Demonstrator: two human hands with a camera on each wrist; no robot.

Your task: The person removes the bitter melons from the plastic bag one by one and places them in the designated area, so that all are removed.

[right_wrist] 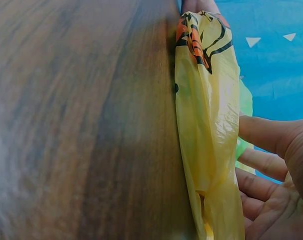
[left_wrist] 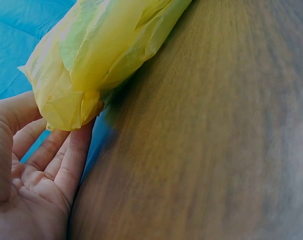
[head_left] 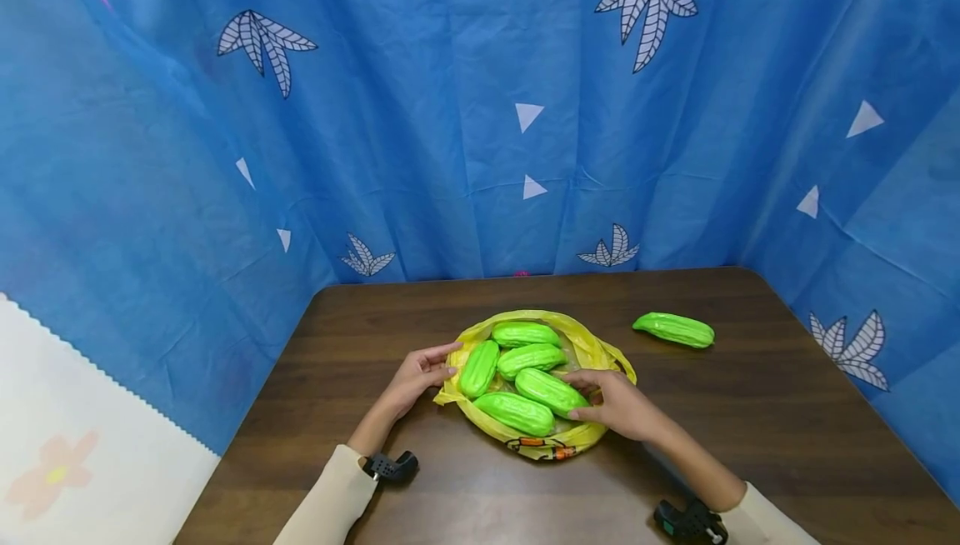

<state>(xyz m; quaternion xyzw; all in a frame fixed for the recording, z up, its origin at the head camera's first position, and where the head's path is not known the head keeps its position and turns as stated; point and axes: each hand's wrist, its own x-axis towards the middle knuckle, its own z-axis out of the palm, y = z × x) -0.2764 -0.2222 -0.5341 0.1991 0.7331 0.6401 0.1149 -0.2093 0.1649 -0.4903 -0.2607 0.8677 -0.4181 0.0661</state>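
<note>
A yellow plastic bag [head_left: 592,349] sits on the table with its mouth spread wide and its rim rolled down. Several bright green, ridged gourds [head_left: 525,334] lie inside it. My left hand [head_left: 415,376] is at the bag's left rim, its thumb and fingers about the edge of the plastic; the left wrist view shows the bag's crumpled corner [left_wrist: 66,107] between them. From the right, my right hand [head_left: 621,403] reaches over the rim. Its thumb and forefinger grip the right end of one gourd [head_left: 550,391] in the bag. The bag wall hides part of the fingers in the right wrist view.
One more green gourd [head_left: 675,330] lies on the brown wooden table [head_left: 750,412], behind and to the right of the bag. A blue patterned curtain [head_left: 480,128] hangs along the back and sides. A white cloth [head_left: 82,420] borders the table at left.
</note>
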